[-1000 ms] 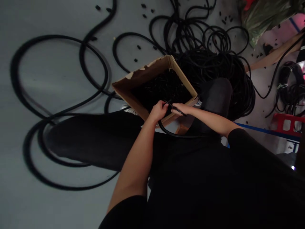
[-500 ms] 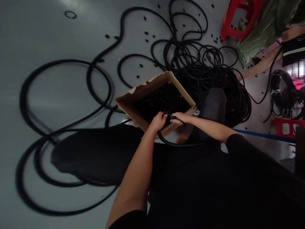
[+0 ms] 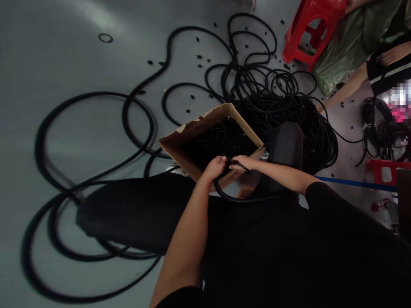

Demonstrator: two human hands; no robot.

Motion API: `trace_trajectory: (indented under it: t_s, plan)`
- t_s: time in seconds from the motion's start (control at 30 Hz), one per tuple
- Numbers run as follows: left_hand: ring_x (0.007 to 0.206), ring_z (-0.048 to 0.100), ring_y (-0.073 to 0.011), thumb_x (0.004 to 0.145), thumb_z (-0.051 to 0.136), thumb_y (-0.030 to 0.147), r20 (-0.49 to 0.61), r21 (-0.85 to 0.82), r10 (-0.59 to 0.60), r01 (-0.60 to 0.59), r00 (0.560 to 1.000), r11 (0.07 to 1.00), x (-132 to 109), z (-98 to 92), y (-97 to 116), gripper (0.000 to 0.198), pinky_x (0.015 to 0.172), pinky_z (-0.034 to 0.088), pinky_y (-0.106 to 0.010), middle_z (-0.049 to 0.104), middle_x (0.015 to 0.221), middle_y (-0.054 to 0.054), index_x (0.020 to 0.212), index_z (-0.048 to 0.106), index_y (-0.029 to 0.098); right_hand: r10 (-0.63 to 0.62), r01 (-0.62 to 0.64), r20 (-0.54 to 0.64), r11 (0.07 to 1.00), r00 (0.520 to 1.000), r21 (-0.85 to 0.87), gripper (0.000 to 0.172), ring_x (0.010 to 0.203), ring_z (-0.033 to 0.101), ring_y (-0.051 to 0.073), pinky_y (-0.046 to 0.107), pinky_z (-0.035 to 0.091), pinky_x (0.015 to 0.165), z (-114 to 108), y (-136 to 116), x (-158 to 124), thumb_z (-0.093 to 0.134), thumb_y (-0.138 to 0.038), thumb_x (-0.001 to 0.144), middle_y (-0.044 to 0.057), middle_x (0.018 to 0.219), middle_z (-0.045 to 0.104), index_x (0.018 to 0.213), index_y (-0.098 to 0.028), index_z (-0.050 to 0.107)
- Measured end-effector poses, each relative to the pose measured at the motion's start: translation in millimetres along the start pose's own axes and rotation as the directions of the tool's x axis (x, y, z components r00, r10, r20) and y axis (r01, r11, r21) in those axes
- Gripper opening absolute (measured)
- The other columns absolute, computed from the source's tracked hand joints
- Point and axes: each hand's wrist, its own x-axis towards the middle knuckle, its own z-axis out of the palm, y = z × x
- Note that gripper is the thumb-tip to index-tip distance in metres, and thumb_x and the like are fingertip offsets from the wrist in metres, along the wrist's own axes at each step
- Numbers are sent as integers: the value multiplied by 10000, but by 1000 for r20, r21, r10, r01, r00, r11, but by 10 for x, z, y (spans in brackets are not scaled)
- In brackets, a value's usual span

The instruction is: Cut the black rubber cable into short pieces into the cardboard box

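Observation:
Over the near edge of an open cardboard box (image 3: 195,125), my two hands are close together. My left hand (image 3: 215,167) is closed around a black rubber tube (image 3: 239,199), which loops below the box and back toward my lap. My right hand (image 3: 242,163) grips a small cutter (image 3: 246,169) with dark handles, its front end beside my left fingertips. The exact cutter type is hard to make out in the dim light. Inside the box lie many short black pieces (image 3: 221,134). My fingers hide the end of the tube.
A large tangle of black tubing (image 3: 289,107) lies behind my knee, and wide loops (image 3: 40,141) spread over the grey floor at left. Short black bits are scattered around. A red stool (image 3: 297,38), green plastic sheeting (image 3: 343,47) and another person's arm (image 3: 348,87) are at right.
The view has shifted slightly, so the floor items sit lower. My hands keep nearly the same place over the box. At upper right, another person's hand now shows at the red stool.

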Motion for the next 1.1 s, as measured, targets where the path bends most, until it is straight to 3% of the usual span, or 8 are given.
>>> trace_trajectory:
  t_s: [0.23, 0.33, 0.43, 0.53, 0.67, 0.77, 0.9, 1.1]
  plan:
    - [564, 537, -127, 1201, 586, 387, -195, -286, -141, 81, 971, 955, -24, -53, 112, 173, 556, 416, -209, 515, 739, 107, 1103, 488, 284, -6, -35, 98, 915, 995, 403, 230, 624, 631, 134, 172, 501, 578, 44, -20, -28, 646, -89, 1212, -82, 679, 619, 1029, -222, 605]
    - [612, 553, -109, 1190, 578, 343, -225, -381, -155, 59, 962, 923, -26, -62, 124, 141, 611, 468, -204, 539, 777, 82, 1089, 547, 248, -52, -10, 107, 861, 993, 509, 204, 645, 650, 124, 165, 538, 604, 84, -38, -1, 678, -81, 1183, -73, 729, 641, 1035, -210, 620]
    - [646, 627, -123, 1204, 618, 476, -201, -398, -106, 17, 974, 917, -41, -54, 97, 243, 681, 555, -239, 615, 829, 55, 1155, 577, 242, -77, 32, 61, 839, 995, 543, 207, 666, 662, 121, 165, 555, 635, 117, -69, 50, 705, -71, 1154, -65, 753, 647, 1026, -207, 615]
    - [576, 588, -130, 1217, 621, 625, -187, -399, -86, 5, 979, 917, -38, -42, 58, 364, 603, 509, -239, 572, 794, 89, 1227, 553, 268, -71, 60, 1, 856, 997, 513, 212, 691, 648, 115, 159, 550, 657, 114, -96, 78, 673, -54, 1158, -65, 769, 633, 1034, -209, 598]
    - [560, 469, -105, 1226, 516, 323, -174, -532, -207, 85, 963, 843, -3, -7, 62, 202, 529, 371, -196, 484, 743, 86, 1093, 620, 211, -64, 59, 0, 917, 998, 395, 213, 700, 608, 117, 153, 512, 651, 47, -84, 41, 686, -43, 1126, -81, 761, 607, 1069, -221, 584]
    - [610, 537, -99, 1159, 553, 186, -127, -578, -216, 104, 968, 809, 3, 14, 65, 178, 564, 442, -187, 579, 795, 38, 1036, 679, 165, -78, 70, 20, 960, 997, 271, 206, 717, 598, 125, 157, 459, 640, -28, -47, 23, 713, -34, 1072, -72, 754, 604, 1045, -211, 612]
    - [546, 526, -116, 1232, 609, 306, -2, -522, -134, 113, 991, 846, -24, 16, -4, 174, 493, 395, -197, 574, 771, 55, 1147, 695, 180, -123, 112, 51, 976, 991, 187, 165, 732, 592, 137, 200, 453, 668, -139, 8, 95, 701, -31, 1023, -54, 796, 645, 1052, -190, 671]
    - [500, 379, -81, 1256, 676, 379, 118, -397, -118, 156, 986, 904, -6, 10, -79, 325, 463, 287, -189, 459, 717, 80, 1000, 684, 178, -182, 184, 36, 981, 983, -60, 134, 864, 618, 138, 217, 463, 803, -285, 126, 234, 751, -47, 978, -18, 917, 749, 996, -172, 707]
